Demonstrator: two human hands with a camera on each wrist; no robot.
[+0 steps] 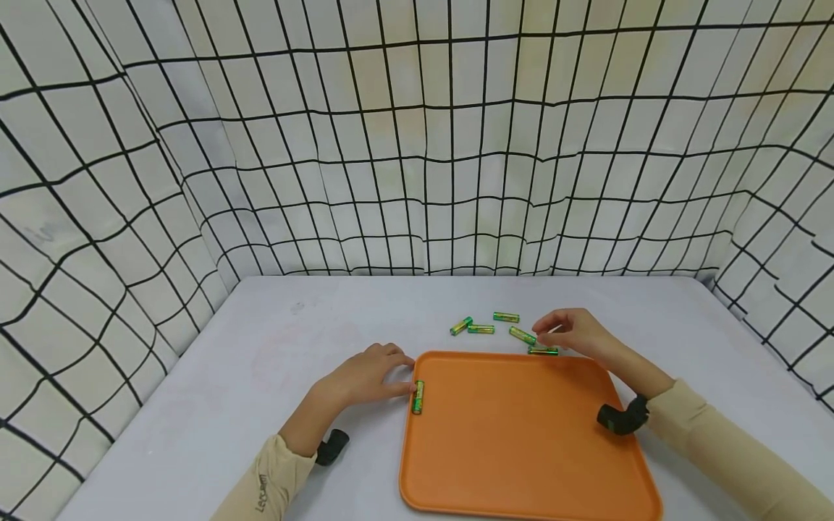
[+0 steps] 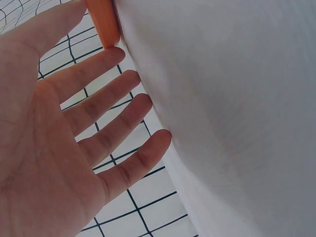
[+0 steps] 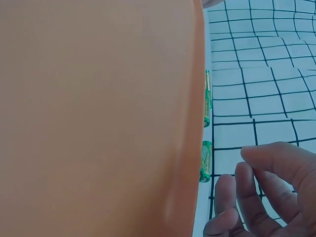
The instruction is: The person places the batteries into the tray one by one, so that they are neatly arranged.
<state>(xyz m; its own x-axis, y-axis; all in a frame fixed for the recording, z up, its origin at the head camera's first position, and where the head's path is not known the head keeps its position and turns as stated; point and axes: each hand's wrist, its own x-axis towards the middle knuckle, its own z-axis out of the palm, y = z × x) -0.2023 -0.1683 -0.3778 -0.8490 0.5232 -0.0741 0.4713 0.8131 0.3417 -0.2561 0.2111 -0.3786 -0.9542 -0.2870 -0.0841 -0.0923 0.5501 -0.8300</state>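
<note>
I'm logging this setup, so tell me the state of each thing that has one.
Orange tray, lying flat, right way up.
Battery by the tray's left rim, on its side.
Five batteries beyond the tray, lying scattered.
Left grip, fingers extended, at the tray's edge.
Right grip, fingers bent, nothing visibly held.

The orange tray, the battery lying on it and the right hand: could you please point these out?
Orange tray (image 1: 521, 434), head view: on its bare floor.
Battery (image 1: 418, 398), head view: on its middle.
Right hand (image 1: 578, 332), head view: on its back.
</note>
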